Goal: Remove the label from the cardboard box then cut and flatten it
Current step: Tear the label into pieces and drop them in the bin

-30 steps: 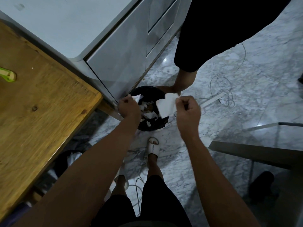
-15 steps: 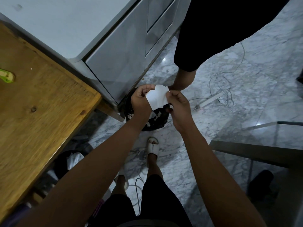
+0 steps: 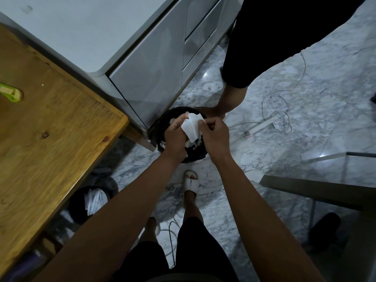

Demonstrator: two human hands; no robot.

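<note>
Both hands pinch the white label piece above the black waste bin: left hand on its left edge, right hand on its right. Sticky backing may cling to fingers, dropping scraps onto the marble floor. Another person's leg crowds the bin; the cardboard box is unseen.

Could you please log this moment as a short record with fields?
held item: white label piece, gripped by both hands
left hand: grips its left side
right hand: pinches its right edge
below the hands: black bin holding white scraps, on the marble floor
beside: wooden table
cardboard box: not in view
</note>
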